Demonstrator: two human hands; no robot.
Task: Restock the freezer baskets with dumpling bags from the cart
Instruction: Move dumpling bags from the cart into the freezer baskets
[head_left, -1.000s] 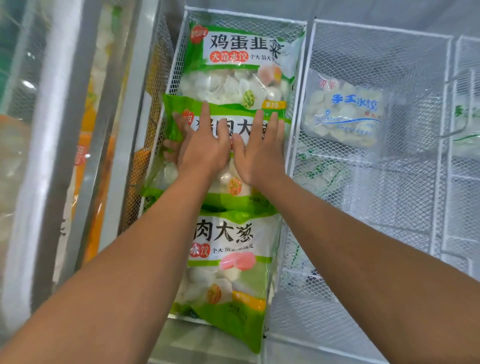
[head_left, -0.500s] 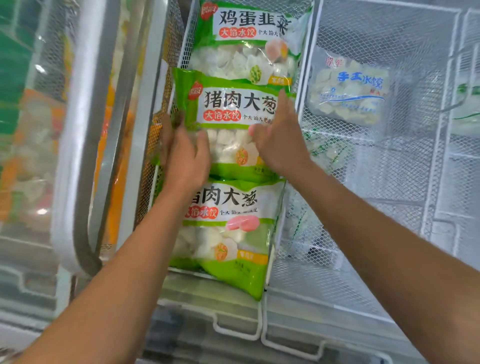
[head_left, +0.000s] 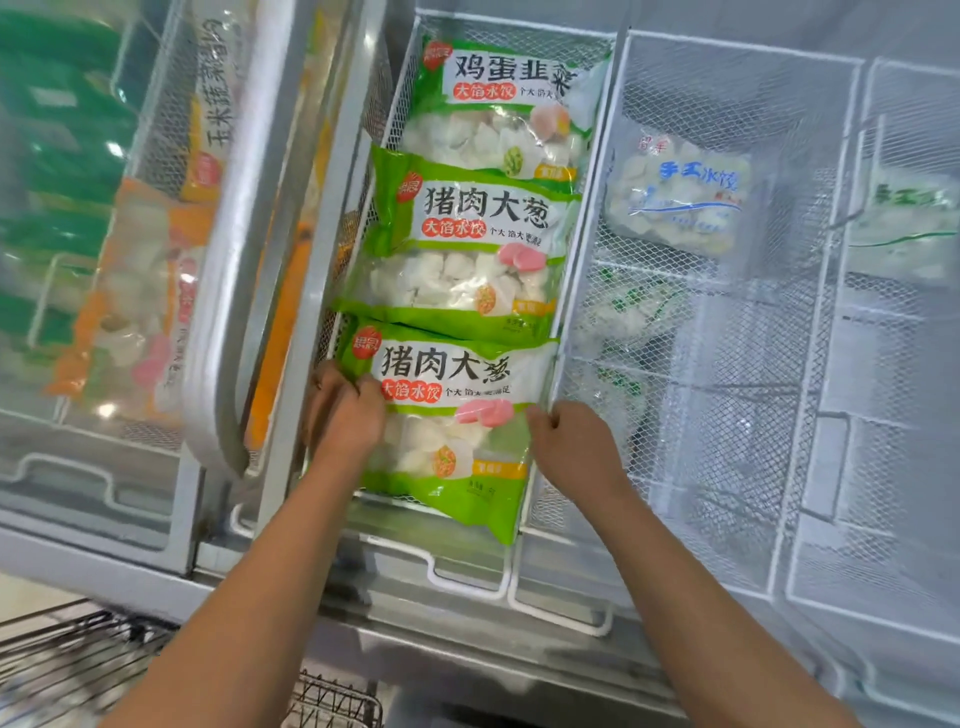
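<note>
Nearest bag: I see the green-and-white plastic dumpling bag lying flat at the near end of the white wire-mesh freezer basket, its bottom edge over the rim.
Left hand: fingers curled, gripping the bag's left edge.
Right hand: fingers curled, pinching the bag's right edge.
Behind: two more green bags overlapping.

dumpling bags are glossy printed plastic with see-through windows, crinkly and catching glare. the freezer basket is white coated wire mesh, matt. clear bag next door looks frosted, thin plastic. freezer frame is smooth brushed metal, lid looks like glass.
</note>
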